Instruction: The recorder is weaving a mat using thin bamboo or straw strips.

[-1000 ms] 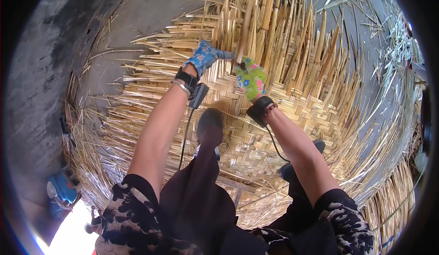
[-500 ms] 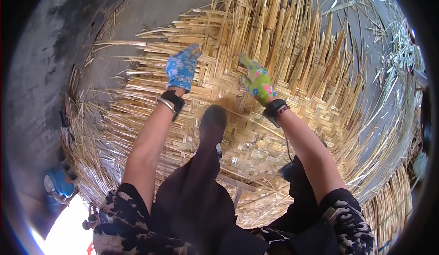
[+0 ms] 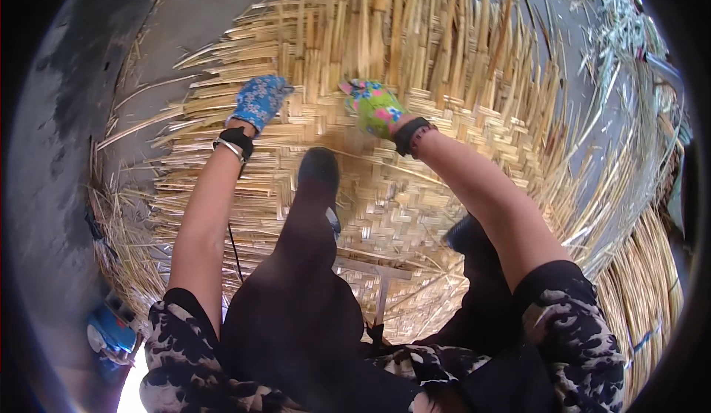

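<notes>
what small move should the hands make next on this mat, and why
Perhaps have the right hand press the lengthwise straw-coloured strips toward the weave: it is where they meet the woven mat, and beyond it they run on unwoven. The left hand is at the crosswise strips.

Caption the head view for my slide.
Blue-gloved left hand and green-gloved right hand over a partly woven mat.

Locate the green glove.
In the head view, the green glove is on the right hand, above the picture's middle, over the mat and right of the blue glove.
</notes>
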A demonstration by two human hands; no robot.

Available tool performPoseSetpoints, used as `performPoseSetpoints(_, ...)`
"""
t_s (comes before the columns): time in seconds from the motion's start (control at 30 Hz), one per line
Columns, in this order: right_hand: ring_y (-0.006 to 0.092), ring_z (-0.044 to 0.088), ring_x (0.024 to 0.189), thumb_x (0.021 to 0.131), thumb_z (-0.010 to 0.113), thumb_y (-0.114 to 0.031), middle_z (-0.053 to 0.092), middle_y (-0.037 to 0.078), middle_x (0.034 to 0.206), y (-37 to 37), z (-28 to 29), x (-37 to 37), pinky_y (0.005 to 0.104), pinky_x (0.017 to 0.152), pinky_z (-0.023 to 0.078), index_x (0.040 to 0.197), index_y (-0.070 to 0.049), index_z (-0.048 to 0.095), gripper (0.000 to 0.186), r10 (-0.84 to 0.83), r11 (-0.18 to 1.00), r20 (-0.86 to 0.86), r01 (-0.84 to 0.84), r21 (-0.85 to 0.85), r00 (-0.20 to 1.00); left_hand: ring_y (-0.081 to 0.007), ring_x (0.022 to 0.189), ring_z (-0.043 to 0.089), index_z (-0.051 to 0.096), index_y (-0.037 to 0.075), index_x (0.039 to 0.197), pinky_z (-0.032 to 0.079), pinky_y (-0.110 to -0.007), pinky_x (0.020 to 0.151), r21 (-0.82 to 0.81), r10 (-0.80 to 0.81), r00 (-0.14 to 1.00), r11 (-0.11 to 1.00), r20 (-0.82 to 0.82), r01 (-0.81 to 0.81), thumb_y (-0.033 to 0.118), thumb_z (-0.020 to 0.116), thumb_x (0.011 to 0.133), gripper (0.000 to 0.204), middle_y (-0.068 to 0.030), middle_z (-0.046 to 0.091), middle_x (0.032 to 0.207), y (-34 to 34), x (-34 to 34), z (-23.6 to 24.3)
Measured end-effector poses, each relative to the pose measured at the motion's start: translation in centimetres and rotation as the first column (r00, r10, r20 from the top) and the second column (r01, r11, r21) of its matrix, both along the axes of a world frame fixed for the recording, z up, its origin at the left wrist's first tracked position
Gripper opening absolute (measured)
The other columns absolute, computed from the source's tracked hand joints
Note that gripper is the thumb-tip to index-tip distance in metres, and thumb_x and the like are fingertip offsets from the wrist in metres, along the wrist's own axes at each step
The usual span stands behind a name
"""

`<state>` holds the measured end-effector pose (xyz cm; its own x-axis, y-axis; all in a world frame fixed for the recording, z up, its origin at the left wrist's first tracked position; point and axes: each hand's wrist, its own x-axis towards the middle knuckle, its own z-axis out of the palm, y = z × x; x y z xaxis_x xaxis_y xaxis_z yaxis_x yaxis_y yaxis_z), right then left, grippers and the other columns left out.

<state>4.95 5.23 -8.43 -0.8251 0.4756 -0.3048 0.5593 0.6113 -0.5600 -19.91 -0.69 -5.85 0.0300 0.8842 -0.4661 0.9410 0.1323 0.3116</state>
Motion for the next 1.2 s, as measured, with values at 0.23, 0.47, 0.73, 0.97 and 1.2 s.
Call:
performPoseSetpoints(0.23,0.0258,0.037,0.119,0.074,0.054,-0.014,0.043,0.007,0.126,-0.2,0.2,3.1,0.0350,0.094,0.036,0.116,-0.012,0.049,0.043,0.347,0.922,-0.113,-0.316,0.224,0.931,-0.0261,0.090,0.054,0.056,0.011,0.105,0.042,-0.040,0.074,0.354,-0.013,0.954,0.927,-0.298,0.123,0.024,0.050,0.078,0.030,-0.0101,0.057,0.101,-1.0,5.7,1.3)
performPoseSetpoints(0.47,0.0268,0.057,0.080,0.078,0.052,-0.018,0.059,0.011,0.082,-3.9,9.2,24.2,0.0393,0.065,0.044,0.093,-0.011,0.059,0.018,-0.184,0.978,0.038,0.187,-0.088,0.982,-0.0279,0.069,0.052,0.058,0.012,0.074,0.040,-0.038,0.067,0.395,-0.466,0.849,0.849,0.248,0.351,0.016,0.059,0.073,0.005,-0.0086,0.055,0.070,-5.1,18.0,3.2)
performPoseSetpoints(0.73,0.0154,0.061,0.070,0.076,0.055,-0.007,0.062,0.011,0.085,-21.4,7.5,49.1,0.0259,0.065,0.050,0.090,0.002,0.062,0.018,-0.989,0.123,-0.102,0.968,-0.217,0.103,-0.0256,0.074,0.056,0.063,0.006,0.080,0.043,-0.034,0.068,0.421,-0.321,0.884,0.893,0.340,0.162,0.012,0.061,0.076,0.008,-0.0094,0.060,0.078,1.5,18.9,11.2)
performPoseSetpoints(0.97,0.0155,0.061,0.071,0.078,0.050,-0.004,0.064,0.008,0.083,-44.0,-1.8,50.4,0.0266,0.060,0.050,0.088,0.002,0.061,0.016,-0.959,-0.275,0.119,0.942,-0.194,-0.256,-0.0217,0.080,0.057,0.062,0.001,0.087,0.044,-0.030,0.076,0.513,-0.318,0.923,0.842,0.219,0.169,0.003,0.059,0.075,0.012,-0.0100,0.061,0.089,3.9,18.4,26.6)
performPoseSetpoints(1.2,0.0158,0.061,0.071,0.078,0.049,-0.008,0.063,0.008,0.082,-53.6,-0.3,45.1,0.0276,0.060,0.049,0.088,-0.001,0.061,0.017,-0.856,-0.472,0.307,0.871,-0.138,-0.416,-0.0187,0.083,0.055,0.059,-0.002,0.092,0.043,-0.027,0.073,0.605,-0.264,0.964,0.764,-0.023,0.223,-0.001,0.051,0.077,0.018,-0.0086,0.058,0.090,-0.8,24.9,39.6)
